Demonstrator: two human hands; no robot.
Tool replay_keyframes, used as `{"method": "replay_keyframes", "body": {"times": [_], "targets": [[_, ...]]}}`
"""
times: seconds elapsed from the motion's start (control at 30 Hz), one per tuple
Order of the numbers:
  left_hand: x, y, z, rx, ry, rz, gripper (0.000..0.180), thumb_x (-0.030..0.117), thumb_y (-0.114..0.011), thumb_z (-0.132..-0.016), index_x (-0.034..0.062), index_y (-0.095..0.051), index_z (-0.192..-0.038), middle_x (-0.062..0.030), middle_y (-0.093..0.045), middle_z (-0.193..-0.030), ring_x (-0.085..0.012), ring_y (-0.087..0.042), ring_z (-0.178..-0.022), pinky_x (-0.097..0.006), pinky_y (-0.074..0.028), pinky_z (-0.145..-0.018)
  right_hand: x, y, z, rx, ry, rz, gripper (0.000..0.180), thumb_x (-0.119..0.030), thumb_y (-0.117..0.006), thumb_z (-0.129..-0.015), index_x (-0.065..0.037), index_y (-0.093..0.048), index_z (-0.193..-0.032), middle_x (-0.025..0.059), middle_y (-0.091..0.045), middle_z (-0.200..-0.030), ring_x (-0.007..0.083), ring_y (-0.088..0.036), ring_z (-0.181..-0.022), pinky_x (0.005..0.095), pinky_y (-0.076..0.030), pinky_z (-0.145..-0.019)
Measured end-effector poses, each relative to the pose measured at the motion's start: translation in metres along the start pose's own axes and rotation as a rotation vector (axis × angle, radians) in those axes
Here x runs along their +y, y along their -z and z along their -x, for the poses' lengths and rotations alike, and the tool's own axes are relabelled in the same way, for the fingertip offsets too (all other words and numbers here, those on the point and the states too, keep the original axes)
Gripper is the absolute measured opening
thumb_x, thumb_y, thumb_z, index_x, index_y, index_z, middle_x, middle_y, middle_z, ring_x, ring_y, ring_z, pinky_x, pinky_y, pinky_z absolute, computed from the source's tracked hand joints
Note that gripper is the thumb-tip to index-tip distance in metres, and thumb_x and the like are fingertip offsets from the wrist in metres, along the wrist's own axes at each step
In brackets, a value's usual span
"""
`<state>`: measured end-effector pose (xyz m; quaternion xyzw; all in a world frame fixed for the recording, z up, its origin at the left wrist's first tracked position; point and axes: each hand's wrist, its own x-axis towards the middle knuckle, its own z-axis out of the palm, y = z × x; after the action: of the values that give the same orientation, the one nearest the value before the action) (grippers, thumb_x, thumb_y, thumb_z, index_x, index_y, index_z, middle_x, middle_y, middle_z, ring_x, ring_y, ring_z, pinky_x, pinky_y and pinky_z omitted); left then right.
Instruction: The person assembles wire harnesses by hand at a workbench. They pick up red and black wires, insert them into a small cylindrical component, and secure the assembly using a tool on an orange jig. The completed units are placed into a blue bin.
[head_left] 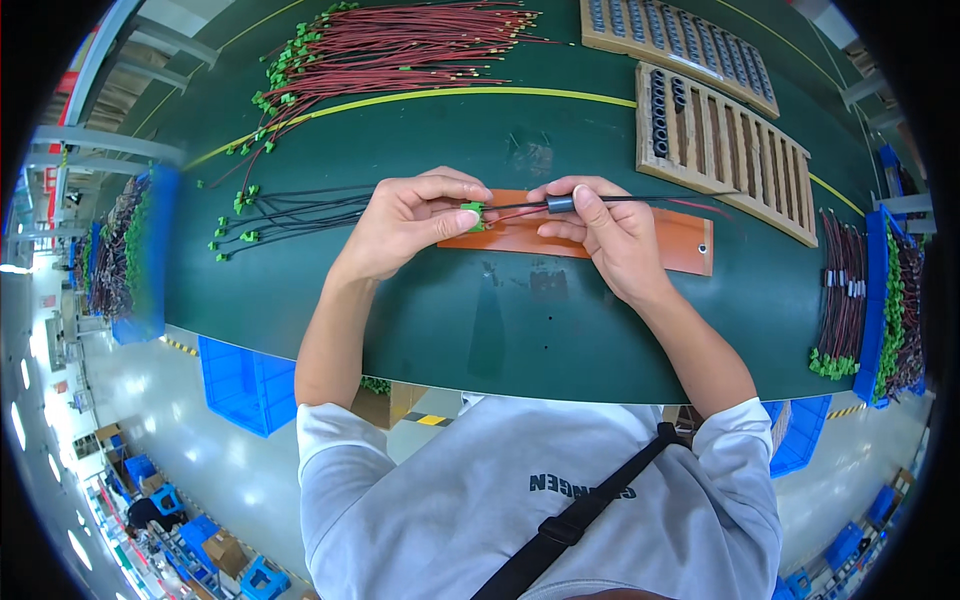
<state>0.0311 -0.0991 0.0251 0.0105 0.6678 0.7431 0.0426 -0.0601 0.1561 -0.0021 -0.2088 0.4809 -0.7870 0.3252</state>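
Between the fingertips of my left hand (408, 222) is a green connector (475, 215). Black and red wires (515, 208) run from it to the right. My right hand (622, 245) pinches a dark grey cylinder (561, 204), like a ferrite core, through which the wires pass; their free ends trail off to the right. Under both hands lies an orange strip (682, 245) with a hole near its right end. Left of my left hand, several black wires (310, 212) with green connectors lie on the green table.
A large bundle of red wires (400, 40) with green connectors lies at the back left. Wooden slotted racks (735, 165) stand at the back right, partly filled with dark cylinders. More wire bundles (843, 290) lie at the right edge near a blue bin (873, 300).
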Motion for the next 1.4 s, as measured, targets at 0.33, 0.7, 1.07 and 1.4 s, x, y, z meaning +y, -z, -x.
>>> {"method": "replay_keyframes", "body": {"times": [0.33, 0.7, 1.07, 1.4], "targets": [[-0.024, -0.006, -0.002, 0.2, -0.115, -0.058, 0.048, -0.015, -0.068, -0.087, -0.0021, -0.062, -0.133, -0.0124, -0.068, -0.11, -0.022, -0.069, -0.104, -0.032, -0.055, -0.091, 0.015, 0.005, -0.003, 0.034, -0.052, 0.011, 0.031, -0.024, -0.05, -0.11, 0.0, -0.061, -0.125, 0.0129, -0.068, -0.125, 0.0177, -0.07, -0.107, 0.0283, -0.06, -0.088], [-0.032, -0.014, -0.01, 0.277, -0.33, -0.511, 0.071, -0.014, -0.072, -0.083, 0.0107, -0.052, -0.146, -0.0083, -0.072, -0.103, -0.0179, -0.071, -0.098, -0.031, -0.058, -0.084, 0.022, 0.012, -0.003, 0.038, -0.046, 0.07, 0.028, -0.024, -0.051, -0.11, -0.002, -0.061, -0.124, 0.0101, -0.069, -0.121, 0.0121, -0.069, -0.095, 0.0248, -0.058, -0.083], [-0.02, -0.008, -0.013, 0.137, -0.378, -0.866, 0.05, -0.006, -0.079, -0.077, 0.005, -0.065, -0.124, -0.0093, -0.071, -0.108, -0.0227, -0.069, -0.095, -0.031, -0.053, -0.086, 0.019, 0.005, -0.002, 0.058, -0.025, 0.151, 0.027, -0.021, -0.049, -0.11, 0.0, -0.063, -0.12, 0.008, -0.068, -0.119, 0.0119, -0.066, -0.103, 0.0269, -0.058, -0.09], [-0.02, 0.002, -0.007, 0.016, -0.41, -0.848, 0.026, 0.01, -0.086, -0.074, 0.0053, -0.074, -0.097, -0.0063, -0.073, -0.093, -0.0248, -0.066, -0.085, -0.036, -0.051, -0.078, 0.016, 0.004, -0.002, 0.037, -0.048, 0.135, 0.027, -0.021, -0.048, -0.111, -0.001, -0.061, -0.122, 0.0081, -0.068, -0.12, 0.0148, -0.069, -0.108, 0.0264, -0.058, -0.09]]}}
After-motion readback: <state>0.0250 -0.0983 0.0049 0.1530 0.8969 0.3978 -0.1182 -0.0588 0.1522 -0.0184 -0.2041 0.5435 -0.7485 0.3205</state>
